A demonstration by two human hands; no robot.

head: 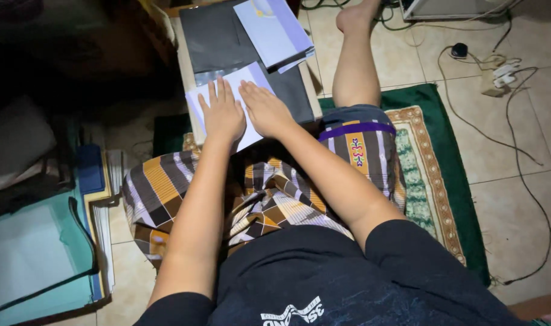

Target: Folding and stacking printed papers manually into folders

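Both hands lie flat with fingers spread, left hand (222, 115) and right hand (264, 110) pressing a white sheet of paper (249, 77) on the small table (188, 66). Uneven pressure could skew the sheet or crease it crooked, and its near edge overhangs the table.

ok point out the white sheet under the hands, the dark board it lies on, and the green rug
white sheet (251, 77): head view, the bare upper edge above the fingers
dark board (218, 39): head view, the open grey surface at its upper left
green rug (459, 175): head view, the plain green border on its right side
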